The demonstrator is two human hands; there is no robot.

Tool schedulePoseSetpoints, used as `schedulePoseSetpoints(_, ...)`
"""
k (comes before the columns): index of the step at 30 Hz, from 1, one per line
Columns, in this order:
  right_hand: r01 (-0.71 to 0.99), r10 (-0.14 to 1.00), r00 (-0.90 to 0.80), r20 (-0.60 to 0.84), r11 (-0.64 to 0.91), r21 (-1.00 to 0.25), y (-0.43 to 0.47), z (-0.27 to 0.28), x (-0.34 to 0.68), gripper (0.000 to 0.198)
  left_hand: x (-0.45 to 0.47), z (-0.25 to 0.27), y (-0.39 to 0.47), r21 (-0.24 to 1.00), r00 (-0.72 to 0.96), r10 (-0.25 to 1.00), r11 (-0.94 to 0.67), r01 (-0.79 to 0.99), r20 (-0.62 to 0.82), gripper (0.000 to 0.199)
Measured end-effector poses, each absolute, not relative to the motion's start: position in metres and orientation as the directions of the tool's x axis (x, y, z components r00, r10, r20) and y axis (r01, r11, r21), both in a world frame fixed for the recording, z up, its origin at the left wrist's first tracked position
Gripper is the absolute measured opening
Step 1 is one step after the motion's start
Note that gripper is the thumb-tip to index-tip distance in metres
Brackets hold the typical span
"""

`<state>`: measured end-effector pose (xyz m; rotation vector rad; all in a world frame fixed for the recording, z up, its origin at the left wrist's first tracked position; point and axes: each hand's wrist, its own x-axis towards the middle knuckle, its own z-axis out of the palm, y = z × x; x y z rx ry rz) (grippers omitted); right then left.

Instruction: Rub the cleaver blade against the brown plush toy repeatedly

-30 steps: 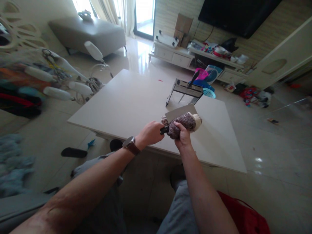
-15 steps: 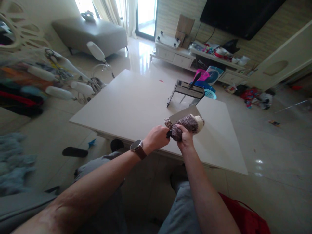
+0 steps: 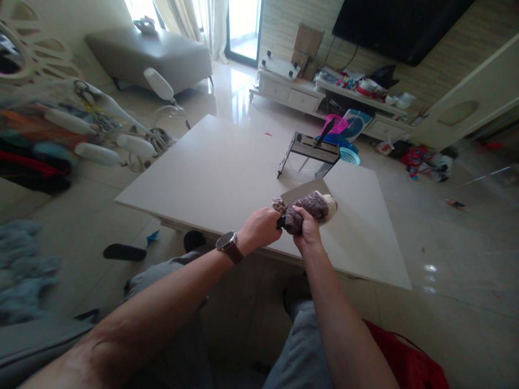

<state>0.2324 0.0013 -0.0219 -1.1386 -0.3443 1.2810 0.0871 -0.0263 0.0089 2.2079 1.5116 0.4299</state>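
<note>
My left hand [image 3: 261,228], wearing a wristwatch [image 3: 227,246], is closed round the black handle [image 3: 280,222] of a cleaver. Its broad grey blade [image 3: 306,190] points away to the right above the table. In my right hand [image 3: 308,229] is a fuzzy brown cloth [image 3: 310,207] with a cream end, bunched against the blade and covering its near part. The two hands are close together over the table's near edge. Beyond them stands a metal knife rack [image 3: 314,147] on thin legs, with a black-handled knife [image 3: 326,131] in it.
The white table [image 3: 203,167] carries a small red scrap [image 3: 268,134]. Past its far side are a pink basket [image 3: 335,125] and a light-blue basket [image 3: 349,156]. To the left, a lamp [image 3: 135,145] with white shades lies close to the table corner.
The cloth and my right hand have shifted very slightly left along the blade. Otherwise the scene looks the same.
</note>
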Motion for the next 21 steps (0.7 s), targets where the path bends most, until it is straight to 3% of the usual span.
schedulePoseSetpoints(21,-0.613,0.853,0.308,-0.422,-0.161,-0.774,0.001,-0.0183,0.2305,0.033,0.0878,0.0114,-0.0265,0.489,0.362,0.932,-0.327,0.809,0.026,0.021)
